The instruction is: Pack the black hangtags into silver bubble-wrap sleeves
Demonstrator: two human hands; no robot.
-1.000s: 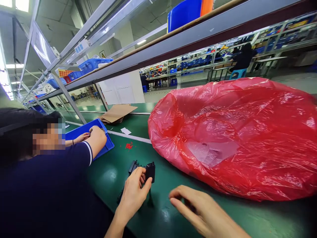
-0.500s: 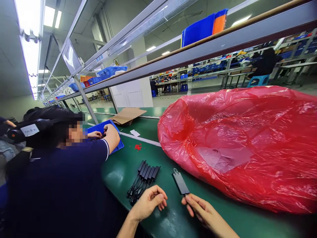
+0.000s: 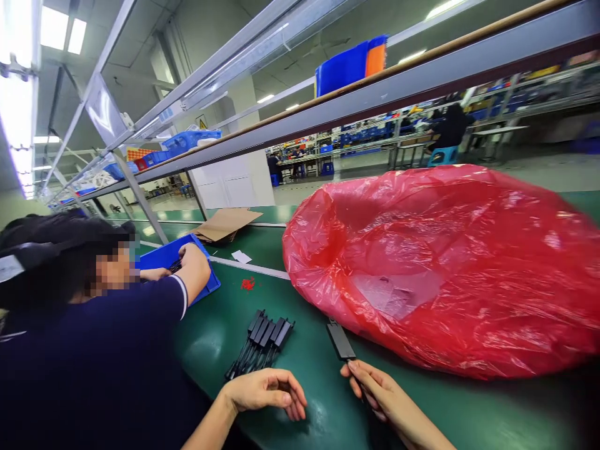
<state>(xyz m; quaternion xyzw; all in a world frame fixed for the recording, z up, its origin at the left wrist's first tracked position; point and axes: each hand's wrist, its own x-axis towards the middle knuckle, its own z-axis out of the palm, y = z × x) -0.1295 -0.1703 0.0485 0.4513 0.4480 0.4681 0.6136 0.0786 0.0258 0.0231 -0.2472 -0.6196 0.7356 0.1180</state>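
Note:
My right hand pinches the lower end of a flat black rectangular device, tilted up and away from me. A dark cable seems to run down from it under my palm. My left hand hovers over the green tabletop with fingers loosely bent and apart, nothing in them. Just beyond that hand lies a bunch of similar black devices, side by side, their cables trailing toward me. A large red plastic bag lies open-mouthed beyond the held device.
On my left a co-worker in a dark shirt reaches into a blue bin. Small red pieces, a white paper and cardboard sheets lie on the green table. A shelf rail crosses above.
The whole view has turned right, so the surroundings slide left. My left hand has shifted left, its fingers still loose. My right hand still grips the device, which has tilted slightly.

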